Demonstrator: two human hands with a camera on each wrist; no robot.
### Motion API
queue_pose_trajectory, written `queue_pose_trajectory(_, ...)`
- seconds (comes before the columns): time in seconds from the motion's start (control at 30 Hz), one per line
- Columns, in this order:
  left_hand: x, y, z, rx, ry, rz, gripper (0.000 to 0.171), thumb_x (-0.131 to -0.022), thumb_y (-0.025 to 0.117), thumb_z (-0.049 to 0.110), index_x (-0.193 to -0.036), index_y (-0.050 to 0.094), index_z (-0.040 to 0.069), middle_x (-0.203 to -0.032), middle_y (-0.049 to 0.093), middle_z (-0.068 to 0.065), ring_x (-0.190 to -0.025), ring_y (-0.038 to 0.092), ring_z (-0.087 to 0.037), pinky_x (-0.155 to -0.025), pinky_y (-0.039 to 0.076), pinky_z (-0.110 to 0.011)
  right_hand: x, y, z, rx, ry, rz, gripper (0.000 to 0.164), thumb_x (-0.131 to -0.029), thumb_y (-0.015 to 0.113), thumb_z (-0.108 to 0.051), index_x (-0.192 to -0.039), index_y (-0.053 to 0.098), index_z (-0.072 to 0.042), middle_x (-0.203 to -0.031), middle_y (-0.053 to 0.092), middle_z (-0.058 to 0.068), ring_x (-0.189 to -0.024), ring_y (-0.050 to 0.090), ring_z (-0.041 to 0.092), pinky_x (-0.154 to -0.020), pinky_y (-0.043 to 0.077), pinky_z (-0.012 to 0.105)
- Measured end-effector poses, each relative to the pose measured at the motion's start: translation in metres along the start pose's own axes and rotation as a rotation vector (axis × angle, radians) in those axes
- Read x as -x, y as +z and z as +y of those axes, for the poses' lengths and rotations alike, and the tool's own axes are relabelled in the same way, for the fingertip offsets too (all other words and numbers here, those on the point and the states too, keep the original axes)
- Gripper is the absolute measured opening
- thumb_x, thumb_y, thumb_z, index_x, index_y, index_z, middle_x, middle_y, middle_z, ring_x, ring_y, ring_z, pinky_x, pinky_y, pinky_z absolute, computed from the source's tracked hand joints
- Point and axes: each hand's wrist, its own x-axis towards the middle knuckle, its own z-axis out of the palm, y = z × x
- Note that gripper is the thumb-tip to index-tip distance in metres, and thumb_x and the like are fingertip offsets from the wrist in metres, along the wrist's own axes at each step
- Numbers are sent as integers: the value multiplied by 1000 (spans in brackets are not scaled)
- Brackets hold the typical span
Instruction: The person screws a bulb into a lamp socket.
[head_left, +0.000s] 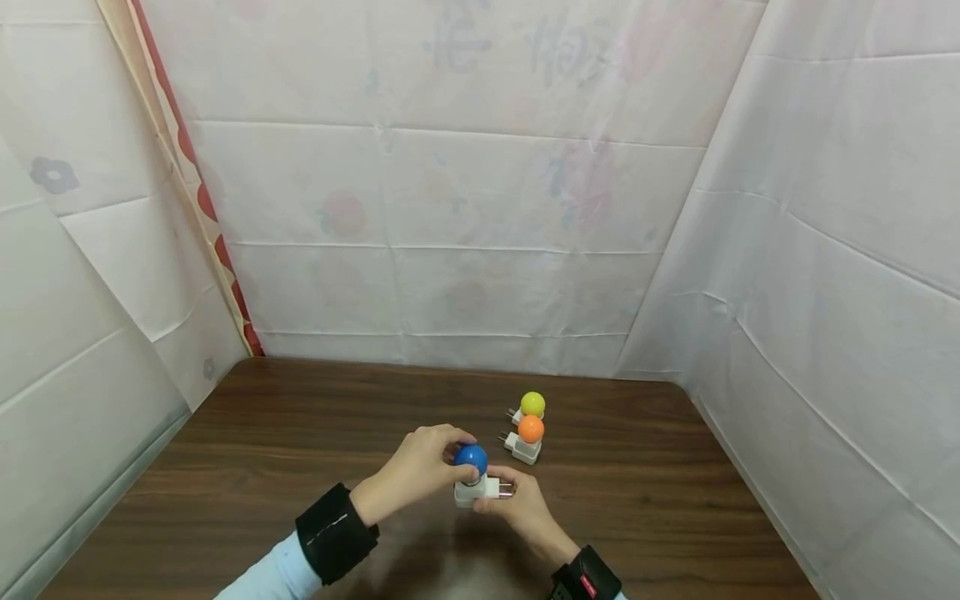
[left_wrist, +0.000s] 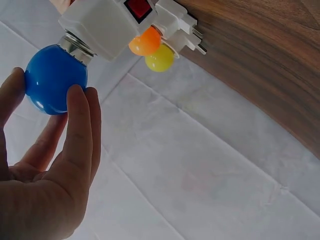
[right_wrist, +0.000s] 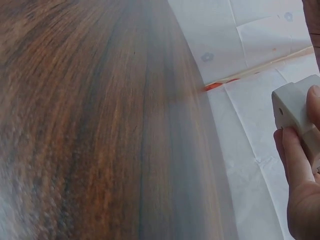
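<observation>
A round blue light bulb (head_left: 471, 457) sits upright in a white plug-in lamp socket (head_left: 467, 493), its metal screw base partly showing at the neck in the left wrist view. My left hand (head_left: 425, 463) pinches the blue bulb (left_wrist: 52, 80) between thumb and fingertips. From the right, my right hand (head_left: 524, 503) grips the white socket (right_wrist: 294, 106) around its plug end, with the metal prongs pointing right. A red switch (left_wrist: 138, 8) shows on the socket's face in the left wrist view.
Beyond my hands, on the wooden table (head_left: 337, 417), stand two more white sockets, one with an orange bulb (head_left: 531, 429), the other with a yellow bulb (head_left: 532, 404) just behind it. White sheeting (head_left: 465, 208) hangs around the table's back and sides.
</observation>
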Motion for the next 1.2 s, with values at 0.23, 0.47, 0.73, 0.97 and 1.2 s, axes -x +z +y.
queue_pose_trajectory(0.23, -1, -5, -9, 84, 13, -62, 39, -81, 70, 26, -114, 62, 5, -106, 65, -8, -90, 63, -18, -73, 55, -32, -6, -2, 12, 18, 9, 21, 57, -72, 78, -21, -121, 56, 0, -106, 62, 10, -90, 61, 17, -77, 53, 30)
queue_pose_trajectory(0.47, -3, -11, -13, 135, 69, -179, 36, -83, 68, 14, -116, 60, 3, -113, 62, -12, -99, 61, -22, -78, 54, -29, -5, -2, 13, 7, 15, 7, 56, -72, 78, -20, -120, 57, 1, -107, 61, 10, -91, 62, 19, -77, 53, 32)
queue_pose_trajectory(0.73, -4, -16, -10, 138, 95, -285, 33, -85, 62, 6, -118, 60, 7, -118, 59, -10, -102, 58, -20, -87, 50, -38, -2, 0, 9, -4, 25, -20, 54, -74, 77, -19, -120, 56, 2, -109, 61, 11, -92, 62, 19, -79, 53, 34)
queue_pose_trajectory(0.97, -4, -16, -11, 177, 88, -300, 44, -82, 66, 6, -125, 55, 7, -123, 56, -10, -108, 57, -23, -89, 49, -37, 9, 6, -11, -11, 0, -24, 52, -74, 76, -17, -118, 56, 4, -107, 62, 11, -91, 62, 18, -78, 53, 32)
queue_pose_trajectory(1.2, -1, -7, -9, 160, 66, -146, 52, -79, 72, 26, -123, 54, 5, -120, 57, -11, -104, 59, -23, -83, 53, -34, -1, 2, 5, -4, 2, 10, 54, -73, 77, -17, -119, 56, 3, -104, 62, 9, -89, 61, 17, -76, 53, 30)
